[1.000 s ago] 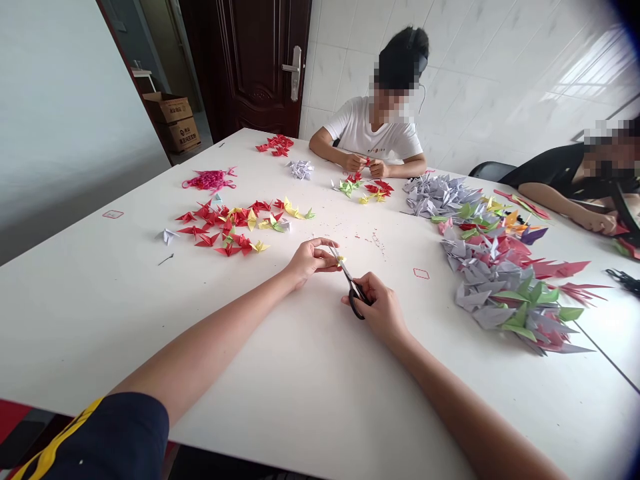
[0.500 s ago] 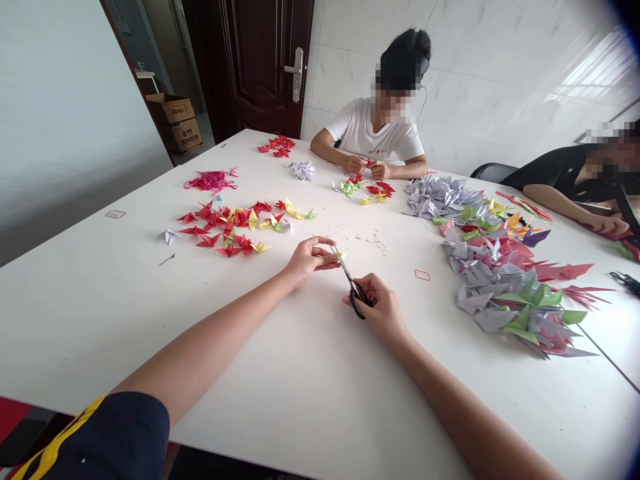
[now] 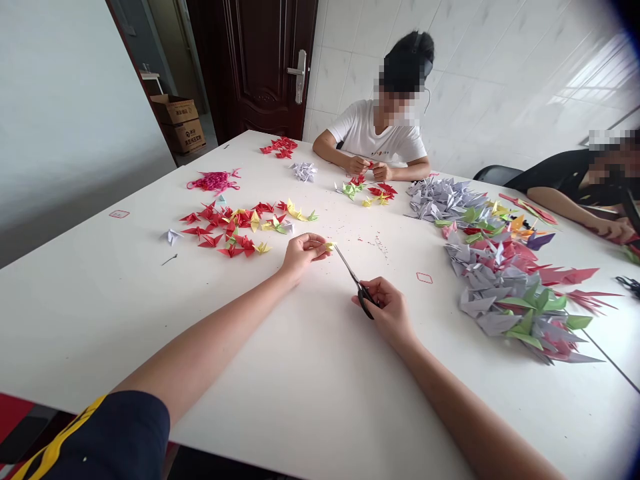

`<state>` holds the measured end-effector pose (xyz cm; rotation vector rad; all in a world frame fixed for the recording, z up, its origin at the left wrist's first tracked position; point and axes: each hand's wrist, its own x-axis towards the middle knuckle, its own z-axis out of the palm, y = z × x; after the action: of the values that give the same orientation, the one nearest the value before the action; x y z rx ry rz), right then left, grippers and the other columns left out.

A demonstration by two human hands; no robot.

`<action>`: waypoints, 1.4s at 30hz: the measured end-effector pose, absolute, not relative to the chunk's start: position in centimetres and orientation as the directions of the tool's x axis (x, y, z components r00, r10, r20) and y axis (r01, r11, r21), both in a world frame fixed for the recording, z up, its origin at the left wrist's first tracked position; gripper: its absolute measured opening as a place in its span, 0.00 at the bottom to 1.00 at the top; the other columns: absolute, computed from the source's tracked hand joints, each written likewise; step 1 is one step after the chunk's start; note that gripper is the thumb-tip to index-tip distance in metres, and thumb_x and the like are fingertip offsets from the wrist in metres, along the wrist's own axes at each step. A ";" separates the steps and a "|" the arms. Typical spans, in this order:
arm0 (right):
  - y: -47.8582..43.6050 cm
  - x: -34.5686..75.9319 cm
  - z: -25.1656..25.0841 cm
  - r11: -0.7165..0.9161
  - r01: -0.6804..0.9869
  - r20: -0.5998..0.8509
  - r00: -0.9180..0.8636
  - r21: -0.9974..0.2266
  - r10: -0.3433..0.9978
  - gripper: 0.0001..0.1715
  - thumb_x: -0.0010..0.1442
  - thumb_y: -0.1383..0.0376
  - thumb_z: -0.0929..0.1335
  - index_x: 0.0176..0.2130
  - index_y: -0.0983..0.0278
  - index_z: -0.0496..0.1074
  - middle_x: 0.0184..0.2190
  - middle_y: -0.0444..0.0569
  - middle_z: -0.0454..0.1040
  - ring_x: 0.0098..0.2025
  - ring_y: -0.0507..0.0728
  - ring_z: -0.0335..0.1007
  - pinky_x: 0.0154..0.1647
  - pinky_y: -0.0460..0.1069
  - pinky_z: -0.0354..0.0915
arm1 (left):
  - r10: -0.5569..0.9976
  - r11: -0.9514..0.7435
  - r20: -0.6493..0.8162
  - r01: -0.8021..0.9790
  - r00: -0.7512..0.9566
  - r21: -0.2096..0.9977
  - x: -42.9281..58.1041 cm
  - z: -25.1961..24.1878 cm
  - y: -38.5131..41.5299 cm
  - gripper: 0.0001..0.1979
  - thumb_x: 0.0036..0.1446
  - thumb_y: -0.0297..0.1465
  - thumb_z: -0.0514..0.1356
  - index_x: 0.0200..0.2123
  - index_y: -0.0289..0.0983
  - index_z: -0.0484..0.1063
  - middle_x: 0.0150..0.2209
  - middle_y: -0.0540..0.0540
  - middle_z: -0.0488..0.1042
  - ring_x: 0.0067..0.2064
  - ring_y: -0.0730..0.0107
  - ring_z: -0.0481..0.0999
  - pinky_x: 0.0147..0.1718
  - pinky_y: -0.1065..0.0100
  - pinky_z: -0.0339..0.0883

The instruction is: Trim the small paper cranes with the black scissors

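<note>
My left hand (image 3: 301,252) is closed in a pinch on a small yellow folded paper piece (image 3: 329,246) just above the white table (image 3: 310,387). My right hand (image 3: 390,310) grips the black handles of a pair of scissors (image 3: 356,281). The blades are closed and point up-left toward the yellow piece, their tip just beside it. Left of my left hand lies a scatter of small red, yellow and green paper cranes (image 3: 235,227).
A large heap of grey, red and green folded paper (image 3: 505,273) covers the table's right side. A person in a white shirt (image 3: 380,137) folds paper at the far edge; another person in black (image 3: 580,187) sits right. Pink cord (image 3: 213,180) lies far left.
The scissor blades have come off the yellow piece and closed. My right hand has drawn back to the right, and my left hand has moved slightly left with the piece.
</note>
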<state>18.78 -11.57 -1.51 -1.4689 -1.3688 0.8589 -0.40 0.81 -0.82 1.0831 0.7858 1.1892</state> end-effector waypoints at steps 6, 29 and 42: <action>-11.5 18.9 -1.7 0.033 0.353 0.080 0.119 -0.935 0.990 0.15 0.52 0.58 0.71 0.39 0.61 0.70 0.27 0.46 0.75 0.30 0.56 0.72 0.29 0.49 0.63 | 0.977 0.021 0.056 -0.360 0.204 0.933 -0.4 -0.9 1.0 0.17 0.43 0.34 0.71 0.34 0.33 0.71 0.31 0.46 0.77 0.34 0.70 0.78 0.43 0.63 0.72; -11.4 18.7 -1.4 0.001 0.391 0.041 0.095 -0.920 0.995 0.14 0.52 0.59 0.70 0.39 0.61 0.70 0.29 0.48 0.78 0.30 0.56 0.72 0.28 0.49 0.62 | 0.972 0.018 0.065 -0.345 0.227 0.938 -0.3 -1.0 0.9 0.18 0.40 0.34 0.72 0.33 0.33 0.72 0.29 0.47 0.76 0.32 0.70 0.77 0.43 0.61 0.72; -11.3 18.7 -1.5 -0.007 0.345 0.022 0.082 -0.938 0.996 0.14 0.52 0.60 0.71 0.39 0.61 0.70 0.29 0.47 0.78 0.30 0.55 0.72 0.28 0.48 0.61 | 0.970 0.053 0.041 -0.374 0.239 0.926 -0.3 -0.8 1.0 0.17 0.41 0.32 0.72 0.33 0.33 0.72 0.29 0.47 0.76 0.32 0.70 0.78 0.44 0.61 0.72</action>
<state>18.68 -11.33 -1.49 -1.4957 -1.3998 0.9521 -0.32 0.96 -0.83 1.0247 0.7536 1.1843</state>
